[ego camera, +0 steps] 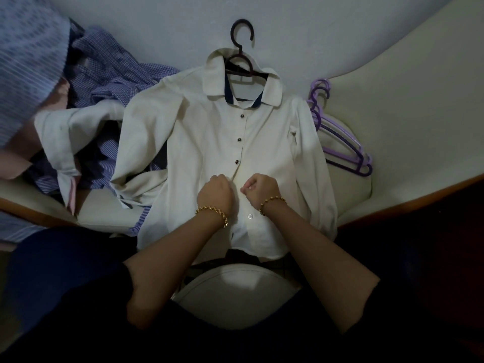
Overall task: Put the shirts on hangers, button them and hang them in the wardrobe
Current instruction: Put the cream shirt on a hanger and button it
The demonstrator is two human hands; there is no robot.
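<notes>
Shirt (209,142) apparently pinched under left hand (216,193), right hand (259,189).

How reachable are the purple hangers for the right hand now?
Probably yes: the purple hangers lie uncovered right of the white shirt, only flat sleeve between them and the right hand, which must first release the shirt.

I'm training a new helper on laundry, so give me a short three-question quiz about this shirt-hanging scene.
1. True or false: the white shirt is already on a dark hanger.
2. How many dark buttons show fastened above the left hand and right hand?
3. The purple hangers lie where, relative to the shirt? A) at the person's right B) at the person's left C) on top of it

Key: 1 true; 2 three; 3 A.
</notes>
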